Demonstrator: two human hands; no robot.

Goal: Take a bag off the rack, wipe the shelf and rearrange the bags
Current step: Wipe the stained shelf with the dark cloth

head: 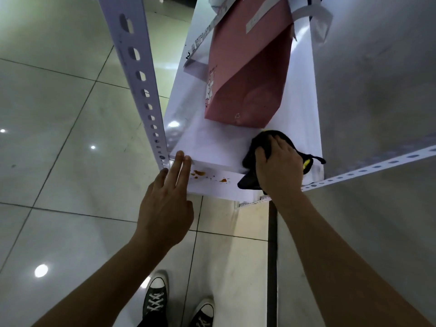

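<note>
Pink paper bag lies flat on white shelf.

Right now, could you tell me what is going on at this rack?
A person is wiping a white shelf. The right hand presses a black cloth on the shelf's front right corner, fingers curled into it. The left hand rests straight fingers on the front left edge. Orange stains mark the shelf's front face, left of the cloth. A pink bag lies further back on the shelf.
</note>
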